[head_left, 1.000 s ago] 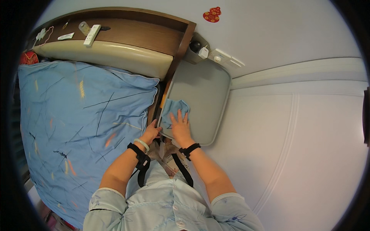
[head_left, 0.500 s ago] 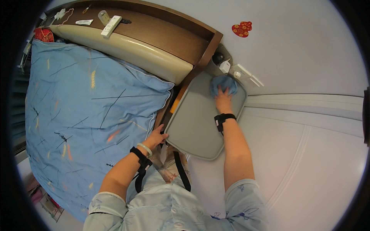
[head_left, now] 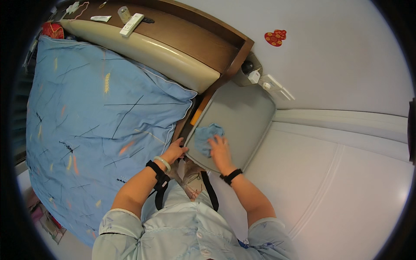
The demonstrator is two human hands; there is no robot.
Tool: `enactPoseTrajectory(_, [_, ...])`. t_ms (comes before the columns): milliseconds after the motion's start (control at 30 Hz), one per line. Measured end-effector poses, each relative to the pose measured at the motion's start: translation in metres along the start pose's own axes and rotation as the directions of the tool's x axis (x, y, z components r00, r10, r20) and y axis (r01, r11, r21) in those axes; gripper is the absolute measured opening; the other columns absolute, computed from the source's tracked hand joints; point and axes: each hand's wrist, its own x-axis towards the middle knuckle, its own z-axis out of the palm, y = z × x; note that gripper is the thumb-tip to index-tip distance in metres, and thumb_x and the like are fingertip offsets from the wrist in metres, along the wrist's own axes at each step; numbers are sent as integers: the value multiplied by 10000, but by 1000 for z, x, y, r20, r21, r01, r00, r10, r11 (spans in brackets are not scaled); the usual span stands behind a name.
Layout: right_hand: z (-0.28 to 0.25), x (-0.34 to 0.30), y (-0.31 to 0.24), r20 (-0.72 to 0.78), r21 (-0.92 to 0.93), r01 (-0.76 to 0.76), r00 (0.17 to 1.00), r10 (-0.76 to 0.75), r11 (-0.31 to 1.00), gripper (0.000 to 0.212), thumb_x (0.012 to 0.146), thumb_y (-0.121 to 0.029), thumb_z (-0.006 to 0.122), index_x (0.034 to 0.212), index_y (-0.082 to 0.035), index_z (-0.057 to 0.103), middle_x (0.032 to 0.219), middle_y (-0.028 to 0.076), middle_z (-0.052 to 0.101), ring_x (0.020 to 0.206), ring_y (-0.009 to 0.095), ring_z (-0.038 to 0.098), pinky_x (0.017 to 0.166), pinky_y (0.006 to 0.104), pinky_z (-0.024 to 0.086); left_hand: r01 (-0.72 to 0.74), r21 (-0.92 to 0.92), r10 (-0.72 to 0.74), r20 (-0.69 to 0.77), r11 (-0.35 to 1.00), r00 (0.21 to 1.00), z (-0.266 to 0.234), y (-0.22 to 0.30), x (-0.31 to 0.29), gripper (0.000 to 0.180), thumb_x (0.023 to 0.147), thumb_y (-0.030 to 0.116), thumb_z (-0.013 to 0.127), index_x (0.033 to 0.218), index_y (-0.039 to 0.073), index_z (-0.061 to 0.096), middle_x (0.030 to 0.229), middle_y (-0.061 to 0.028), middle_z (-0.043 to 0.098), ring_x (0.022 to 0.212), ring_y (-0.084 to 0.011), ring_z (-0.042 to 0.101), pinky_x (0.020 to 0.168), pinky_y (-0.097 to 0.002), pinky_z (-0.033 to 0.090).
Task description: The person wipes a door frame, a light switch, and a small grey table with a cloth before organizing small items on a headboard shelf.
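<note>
A grey tabletop with rounded corners and a slightly raised rim stands in front of me, between the bed and the wall. My right hand presses a crumpled blue cloth onto its near left part, fingers bent over the cloth. At the tabletop's left edge, close to the near corner, is my left hand. Its thumb and fingers are at the rim and seem to hold it; part of the fingers is hidden. Both wrists wear black bands, and a pale bangle sits on the left one.
A bed with a blue patterned quilt fills the left side. Behind it, a brown headboard shelf carries a white remote control, a clear jar and a tube. Past the tabletop's far edge are a grey container and a wall socket.
My right hand has drawn the blue cloth from the tabletop's far right corner toward me and to the left. My left hand has stayed at the left edge.
</note>
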Motion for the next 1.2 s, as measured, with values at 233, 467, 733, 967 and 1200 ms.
enactPoseTrajectory(233, [-32, 124, 59, -311, -6, -318, 901, 301, 948, 495, 776, -99, 627, 1247, -95, 473, 1294, 166, 410, 1129, 425, 400, 893, 487, 426, 53, -82, -53, 7, 995, 999, -3, 8, -21, 642, 890, 143, 554, 1418, 5, 215, 1191, -135, 533, 828, -194, 613, 736, -333, 534])
enactPoseTrajectory(467, [-16, 136, 16, -110, -76, -313, 946, 304, 947, 536, 808, -125, 583, 1321, -130, 428, 1436, 190, 250, 1236, 516, 285, 914, 590, 379, 131, -216, -91, 186, 968, 978, -2, 4, -30, 518, 917, 109, 444, 1402, 31, 278, 1167, -91, 564, 812, -178, 601, 721, -306, 528])
enactPoseTrajectory(733, [42, 14, -63, -28, -38, -102, 995, 101, 994, 526, 743, -45, 597, 1257, -105, 504, 1430, 197, 255, 1264, 502, 249, 986, 596, 272, 93, -114, -64, 231, 989, 971, 2, 8, -30, 477, 889, 33, 367, 1361, 94, 368, 1127, -58, 575, 849, -175, 572, 741, -322, 512])
enactPoseTrajectory(967, [52, -21, -56, -95, 91, 66, 994, -57, 994, 484, 658, 56, 581, 1106, -124, 620, 1337, 147, 403, 1229, 450, 330, 996, 503, 323, 73, -187, -30, 224, 980, 974, 7, 7, -23, 467, 882, 13, 352, 1345, 75, 369, 1017, -97, 591, 798, -190, 605, 709, -312, 541])
enactPoseTrajectory(1200, [38, -82, -6, -68, 40, -43, 997, 45, 998, 391, 690, 27, 552, 1023, -141, 668, 1287, 78, 461, 1250, 379, 337, 999, 487, 282, 90, -261, -43, 180, 961, 983, 7, 4, -18, 538, 892, 4, 334, 1415, 55, 223, 1016, -131, 583, 777, -201, 603, 700, -314, 542])
